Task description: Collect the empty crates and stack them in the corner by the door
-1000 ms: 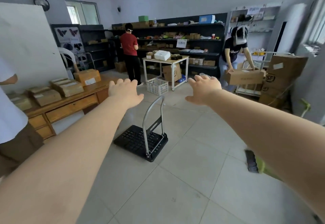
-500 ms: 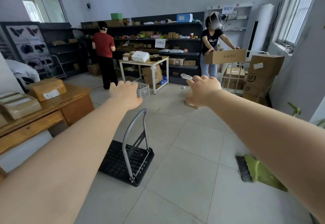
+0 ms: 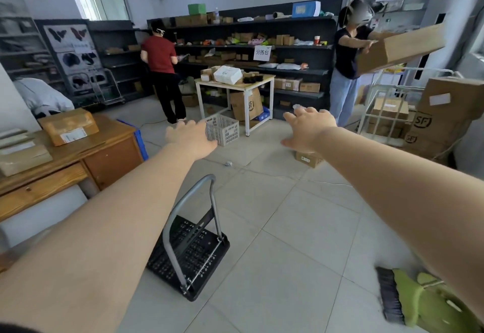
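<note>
A white mesh crate (image 3: 224, 129) stands on the floor by the near leg of a small wooden-topped table (image 3: 235, 85). It looks empty. A blue crate (image 3: 138, 140) leans against the end of the brown desk. My left hand (image 3: 190, 136) is stretched out in front of me, fingers apart, its fingertips overlapping the white crate's left edge in view but well short of it. My right hand (image 3: 306, 129) is also held out, fingers spread, holding nothing.
A black folding hand trolley (image 3: 190, 253) stands on the tiles below my arms. A brown desk (image 3: 86, 154) with parcels is at left, a green broom (image 3: 419, 298) at lower right, stacked cartons (image 3: 442, 115) at right. Two people work at the dark shelves (image 3: 262, 44).
The view has moved closer to the white crate and the table. The person at right has swung the long carton further to the right. Both my hands stay outstretched and empty.
</note>
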Tool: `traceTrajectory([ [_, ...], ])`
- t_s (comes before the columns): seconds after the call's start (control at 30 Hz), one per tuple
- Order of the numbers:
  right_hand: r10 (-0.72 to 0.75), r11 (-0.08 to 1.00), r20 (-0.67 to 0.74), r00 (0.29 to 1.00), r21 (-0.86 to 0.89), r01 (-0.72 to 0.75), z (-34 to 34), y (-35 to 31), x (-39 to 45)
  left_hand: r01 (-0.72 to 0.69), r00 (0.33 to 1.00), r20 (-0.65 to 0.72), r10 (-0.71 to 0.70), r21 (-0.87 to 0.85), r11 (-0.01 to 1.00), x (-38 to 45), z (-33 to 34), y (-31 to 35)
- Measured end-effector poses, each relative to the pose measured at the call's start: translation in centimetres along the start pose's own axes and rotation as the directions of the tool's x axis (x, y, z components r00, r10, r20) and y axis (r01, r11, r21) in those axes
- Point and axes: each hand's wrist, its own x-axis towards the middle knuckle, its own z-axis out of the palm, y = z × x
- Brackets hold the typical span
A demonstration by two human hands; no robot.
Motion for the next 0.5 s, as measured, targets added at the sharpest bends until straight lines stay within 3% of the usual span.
traceTrajectory([
  [0.17,-0.021,0.999,0.031,0.999,0.044,0.020,3.2,2.0,7.2,-0.031,0.999,-0.004,0.031,0.091,0.995,7.3,1.4,2.7],
  [0.5,-0.007,0.999,0.037,0.999,0.053,0.005,6.8,5.2,25.5,-0.056,0.998,0.009,0.055,0.076,0.996,27.4,5.5,4.7],
])
